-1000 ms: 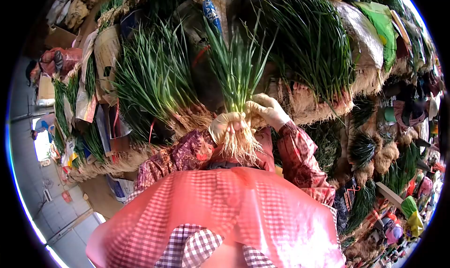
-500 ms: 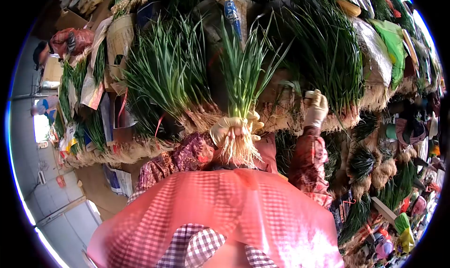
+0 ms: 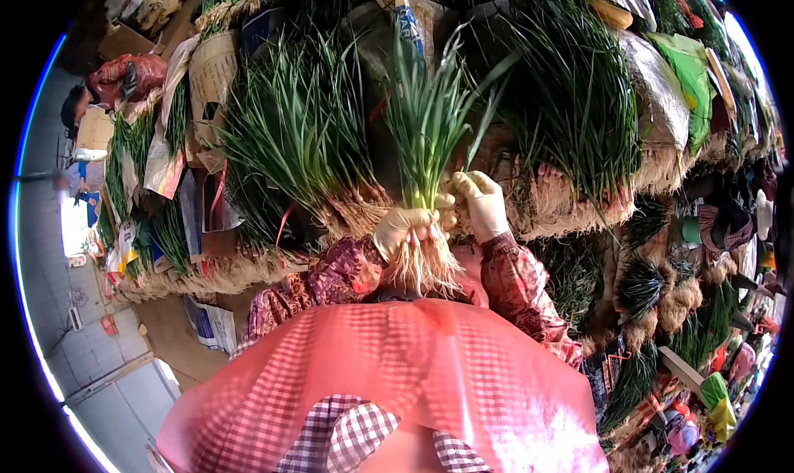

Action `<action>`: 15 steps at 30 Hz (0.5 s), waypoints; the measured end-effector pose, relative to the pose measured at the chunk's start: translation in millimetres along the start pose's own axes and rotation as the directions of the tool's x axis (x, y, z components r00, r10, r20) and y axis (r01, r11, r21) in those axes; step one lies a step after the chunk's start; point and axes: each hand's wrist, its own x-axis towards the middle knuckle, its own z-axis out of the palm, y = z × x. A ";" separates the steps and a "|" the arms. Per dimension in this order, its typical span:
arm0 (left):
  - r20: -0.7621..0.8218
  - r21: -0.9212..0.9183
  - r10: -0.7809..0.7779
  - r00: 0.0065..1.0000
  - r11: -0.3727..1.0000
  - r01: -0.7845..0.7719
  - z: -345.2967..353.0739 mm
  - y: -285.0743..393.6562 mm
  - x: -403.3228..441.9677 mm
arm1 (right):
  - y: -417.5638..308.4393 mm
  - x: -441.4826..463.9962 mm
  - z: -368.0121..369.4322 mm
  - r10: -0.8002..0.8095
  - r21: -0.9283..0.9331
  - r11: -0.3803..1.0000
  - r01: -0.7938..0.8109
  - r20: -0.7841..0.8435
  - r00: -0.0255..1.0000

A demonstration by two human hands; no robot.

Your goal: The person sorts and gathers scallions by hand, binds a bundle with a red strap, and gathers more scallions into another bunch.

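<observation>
My left hand [image 3: 403, 231], in a pale glove, is wrapped round the lower stems of a bunch of green garlic [image 3: 426, 126]. The bunch stands upright in front of my chest, leaves up, with pinkish bulbs and long pale roots [image 3: 423, 266] hanging below the fist. My right hand [image 3: 484, 204], also gloved, is at the right side of the bunch. Its thumb and fingertips are pinched together near the stem bases, by an outer leaf; what lies between them is too small to make out.
A pile of green garlic [image 3: 310, 142] lies just left of the bunch, roots towards me. Another large pile [image 3: 571, 109] is to the right. Sacks, such as a green one [image 3: 691, 93], stand behind. A red apron [image 3: 372, 365] covers my front. More bundles [image 3: 641, 287] lie at right.
My right hand has moved left from above the right pile to the side of the bunch. The left hand keeps its grip in about the same place.
</observation>
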 end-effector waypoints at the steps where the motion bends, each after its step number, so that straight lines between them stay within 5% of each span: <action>1: 0.040 -0.187 0.035 0.999 0.982 -0.027 16.4 7.7 -2.6 | 0.1 0.0 2.6 0.106 0.192 0.977 -0.092 -0.063 0.992; 3: 0.055 -0.171 0.008 0.998 0.985 0.001 17.9 12.2 1.8 | 11.8 5.1 -5.6 0.170 0.433 0.888 -0.153 -0.001 0.985; 6: 0.097 -0.117 -0.073 0.993 0.990 0.084 -0.4 5.1 16.3 | 24.3 4.7 -13.5 0.193 0.493 0.857 -0.152 -0.033 0.981; 9: 0.005 -0.168 -0.025 1.000 0.985 0.025 17.7 -3.3 11.3 | 42.2 13.3 -17.6 -0.244 -0.076 0.969 0.235 -0.146 0.959; 11: -0.151 0.125 -0.090 0.984 0.986 0.110 16.2 -2.5 8.9 | 9.1 4.0 -20.4 0.034 -0.126 0.992 -0.032 0.020 0.999; 13: -0.226 0.307 -0.087 0.970 0.939 0.156 16.8 -0.6 6.2 | 18.4 9.9 -23.4 -0.095 -0.481 0.869 0.114 0.065 0.993; 15: -0.212 0.388 -0.051 0.976 0.912 0.132 18.5 0.3 3.4 | 18.2 9.7 -23.4 -0.358 -0.761 0.549 0.345 0.159 0.920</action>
